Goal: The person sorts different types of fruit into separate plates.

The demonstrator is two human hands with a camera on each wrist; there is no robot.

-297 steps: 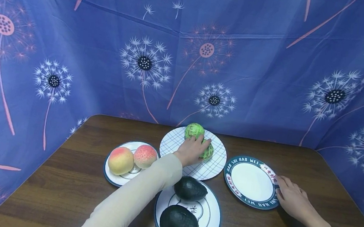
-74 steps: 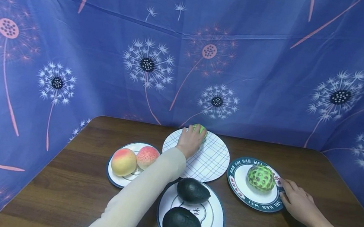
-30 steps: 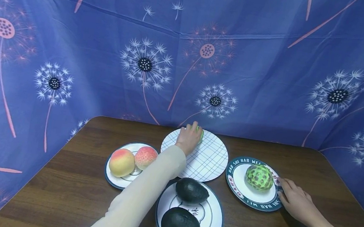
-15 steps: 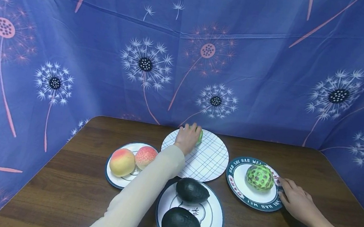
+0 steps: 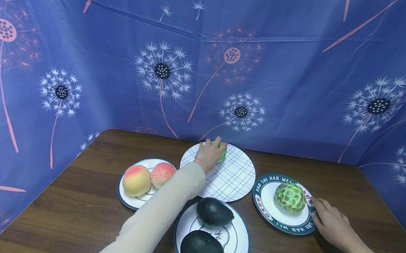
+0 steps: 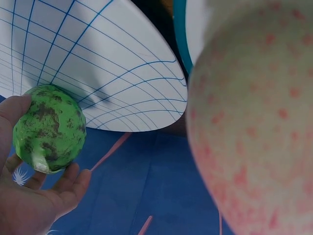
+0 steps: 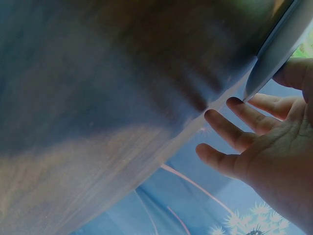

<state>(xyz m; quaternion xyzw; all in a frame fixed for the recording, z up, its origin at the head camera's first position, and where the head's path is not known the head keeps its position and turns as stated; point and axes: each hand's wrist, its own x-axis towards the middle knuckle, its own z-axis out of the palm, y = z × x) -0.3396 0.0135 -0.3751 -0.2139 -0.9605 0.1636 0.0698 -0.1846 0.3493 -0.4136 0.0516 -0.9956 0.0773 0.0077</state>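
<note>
My left hand (image 5: 209, 155) curls its fingers and thumb around a green, dark-blotched custard apple (image 6: 51, 128) at the far part of the white checked plate (image 5: 233, 176). In the head view the hand covers much of this fruit. A second, knobbly custard apple (image 5: 290, 197) sits on the green-rimmed plate (image 5: 266, 215) to the right. Beside that plate, my right hand (image 5: 332, 224) rests with fairly straight fingers, its fingertips at the right rim. The right wrist view shows thumb and forefinger at the rim's edge, with the other fingers spread.
Two peaches (image 5: 136, 180) lie on a blue-rimmed plate (image 5: 124, 202) at the left. Nearest the front, another blue-rimmed plate (image 5: 236, 247) bears two dark avocados (image 5: 202, 248). My left sleeve (image 5: 156, 217) passes between these plates. A blue dandelion-print cloth (image 5: 288, 69) hangs behind the wooden table (image 5: 65, 211).
Since the oldest frame, one custard apple has moved from the checked plate to the green-rimmed plate. My left hand has since taken hold of the other. My right hand stays at the rim.
</note>
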